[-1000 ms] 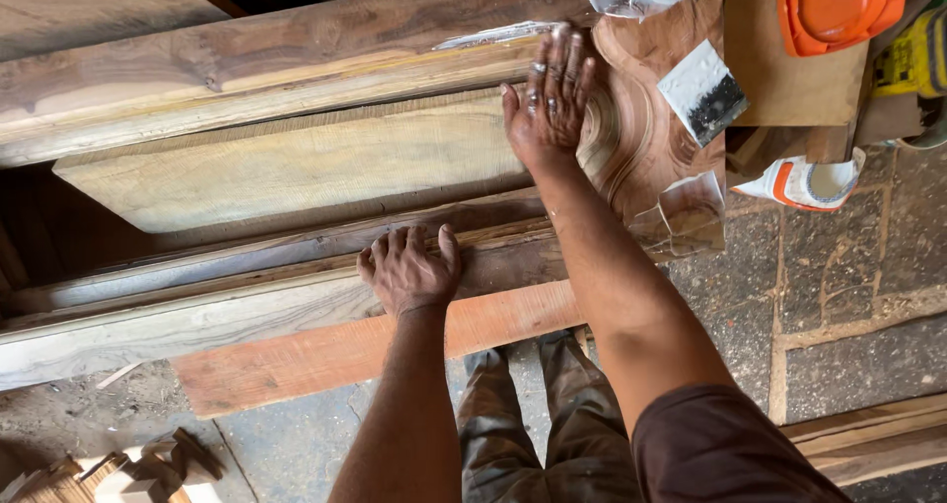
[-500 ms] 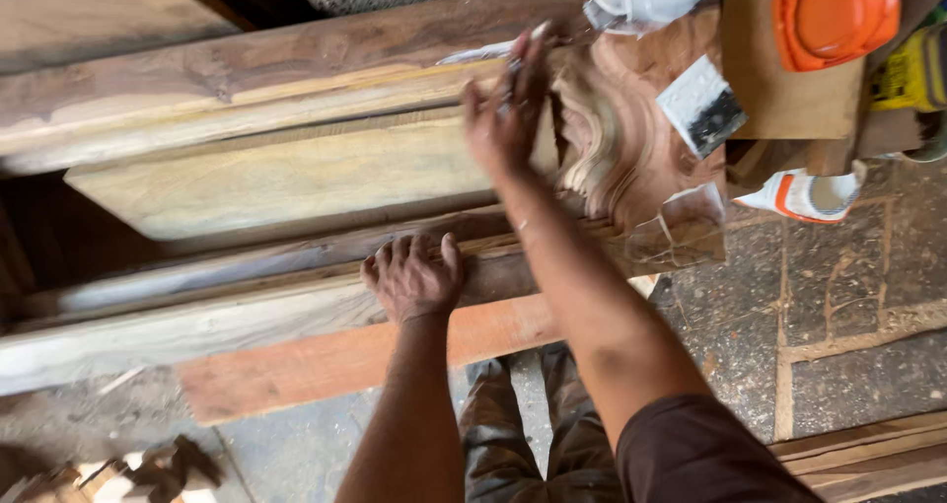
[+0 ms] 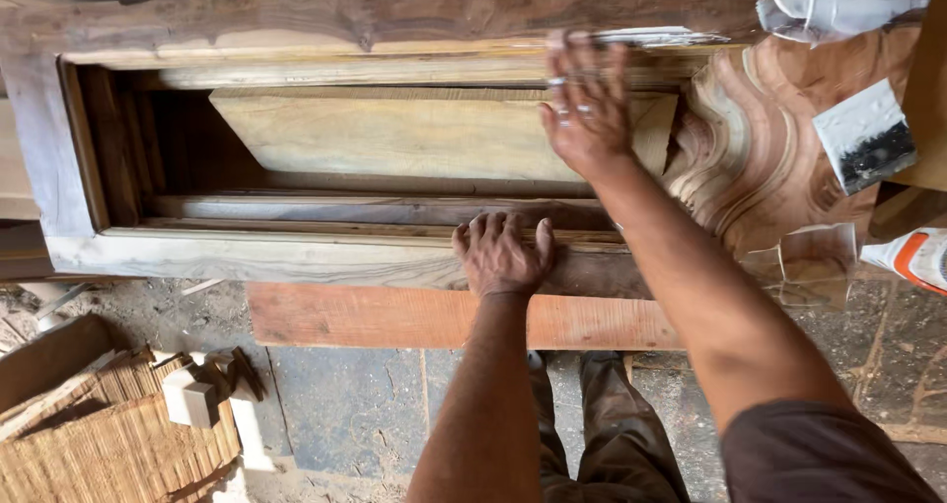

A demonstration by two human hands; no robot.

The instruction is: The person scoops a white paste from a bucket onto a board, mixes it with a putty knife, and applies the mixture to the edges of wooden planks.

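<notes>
Your left hand point(image 3: 503, 256) flat, open on near rail point(image 3: 296, 256) of frame. Right hand point(image 3: 587, 118) open, blurred, on pale panel point(image 3: 414, 133), gripping nothing. Risk: panel slips, pinches fingers against carved end point(image 3: 760, 148).

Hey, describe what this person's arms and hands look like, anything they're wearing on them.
Both arms are bare from wrist to above the elbow. The right arm ends in a short dark brown sleeve at the upper arm. The right hand wears rings on at least two fingers, silvery in colour; it is motion-blurred, so details are unclear. The left hand shows no rings, gloves or watch.
</notes>
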